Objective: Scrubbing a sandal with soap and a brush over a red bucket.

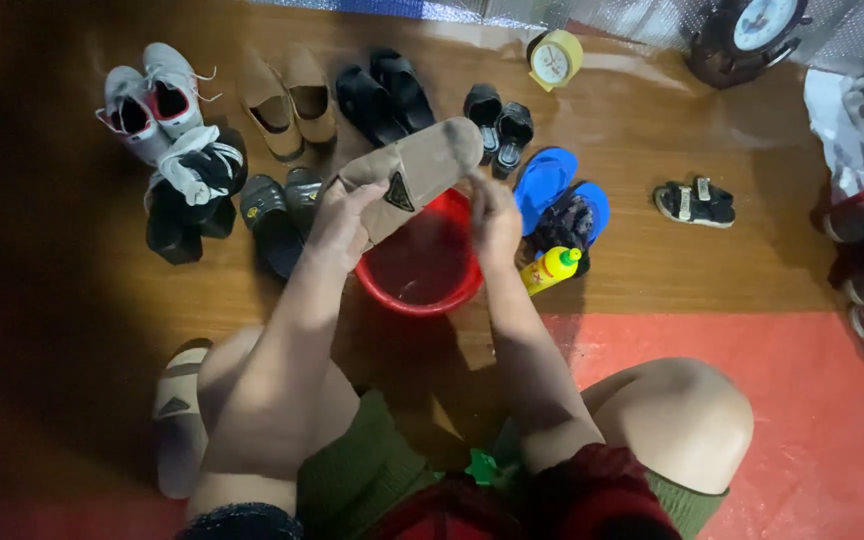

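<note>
You held a tan slipper sole-up over the red basin, which sat on the wet wooden floor between your knees and the row of footwear. Your left hand was wrapped around the slipper's near-left end, fingers curled closed under it and thumb on top, so the grip looked firm. Your right hand was closed against the slipper's right edge near its far end; whether it pinched the slipper itself or a cloth or brush against it could not be told.

The risks, as I judged them, came mostly from water. The slipper looked wet, and if your left hand had slackened it could have slid down into the basin and splashed the floor, which already shone with wet patches. The yellow bottle with a green cap lay tipped just right of the basin, touching the blue flip-flops; a loose cap there could have leaked onto them. Your right elbow swung close to it and might have knocked it further.

The black sandals stood just left of the basin, near enough to catch drips. The matching tan slipper lay by your left leg, where shifting your squat could have stepped on it.
</note>
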